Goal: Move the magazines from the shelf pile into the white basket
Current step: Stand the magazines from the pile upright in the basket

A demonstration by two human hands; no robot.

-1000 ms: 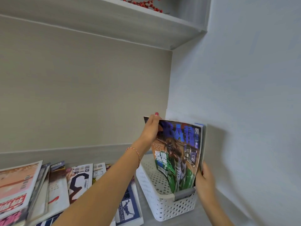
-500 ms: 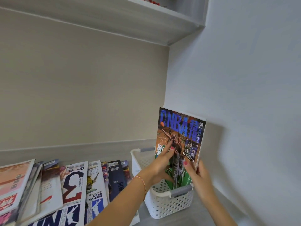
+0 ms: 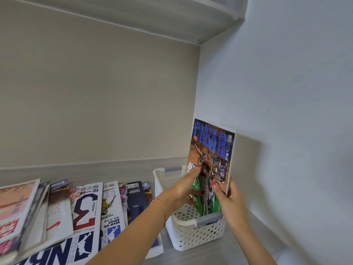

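Note:
A blue and orange basketball magazine (image 3: 214, 148) stands upright in the white perforated basket (image 3: 193, 236) at the right end of the shelf, leaning toward the side wall. My left hand (image 3: 183, 186) presses flat on its cover from the left, fingers together. My right hand (image 3: 229, 201) grips its right edge, thumb on the cover. The shelf pile of magazines (image 3: 86, 209) lies fanned out to the left of the basket, with a white cover bearing a red "3" on top.
The grey shelf board (image 3: 219, 255) carries everything. A beige back wall (image 3: 95, 111) and a pale side wall (image 3: 286, 111) close the corner. Another shelf (image 3: 172, 18) runs overhead. More magazines (image 3: 15, 207) are stacked at far left.
My left hand came down from the magazine's top edge to its cover, and the magazine now stands straighter in the basket. The view has tilted slightly, showing more of the pile.

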